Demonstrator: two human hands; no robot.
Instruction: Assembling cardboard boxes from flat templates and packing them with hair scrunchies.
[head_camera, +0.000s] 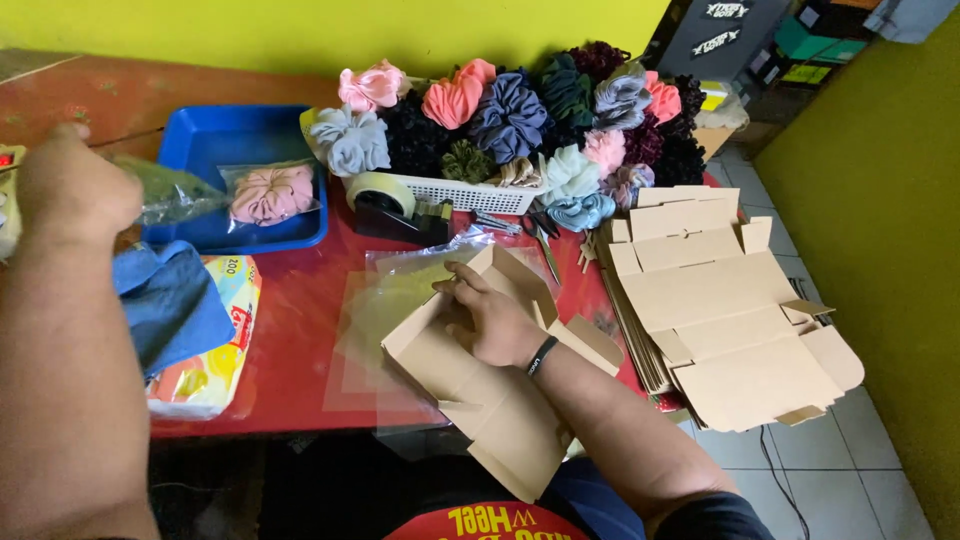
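My right hand (492, 322) rests inside a half-folded brown cardboard box (500, 395) at the red table's front edge, fingers pressing its inner panel. A black band circles that wrist. My left hand (72, 192) is raised at the far left, fingers closed on a clear plastic bag (175, 192) that trails toward the blue tray (215, 135). In the tray lies a pink scrunchie (272, 193) sealed in a clear bag.
A white basket (470, 192) heaped with several coloured scrunchies stands at the back. A tape dispenser (395, 205) sits before it. Flat cardboard blanks (715, 300) are stacked at right. Clear bags (375, 320), a blue cloth (170, 300) and scissors (545, 245) lie on the table.
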